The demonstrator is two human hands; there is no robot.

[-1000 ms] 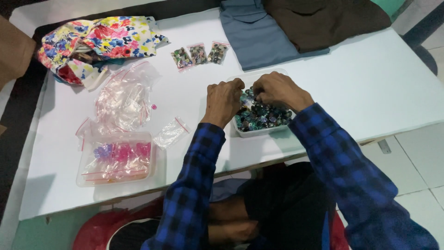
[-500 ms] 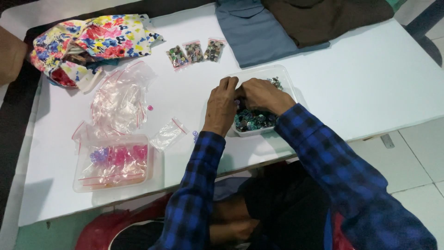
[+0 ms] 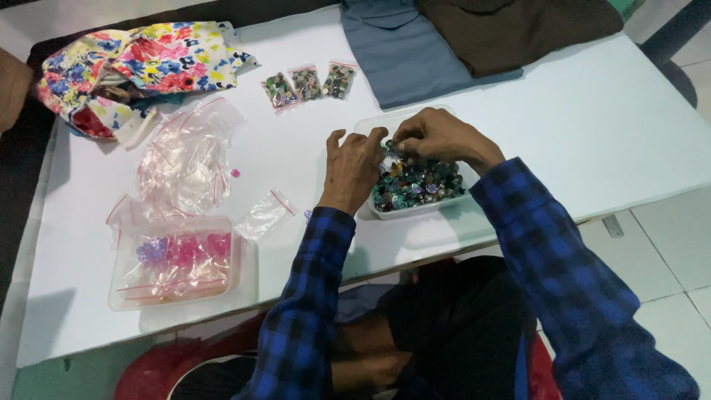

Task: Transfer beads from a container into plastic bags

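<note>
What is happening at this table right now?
A person in a blue checked shirt has both hands over a clear tub of small mixed beads. The right hand pinches something above the beads; the left hand rests on the tub's near edge. Three filled bags lie in a row beyond. To the left sit loose empty bags and a tub of pink beads.

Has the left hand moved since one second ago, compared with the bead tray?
Hardly. The left hand stays at the left edge of the bead tray, close to the right hand, as before.
</note>
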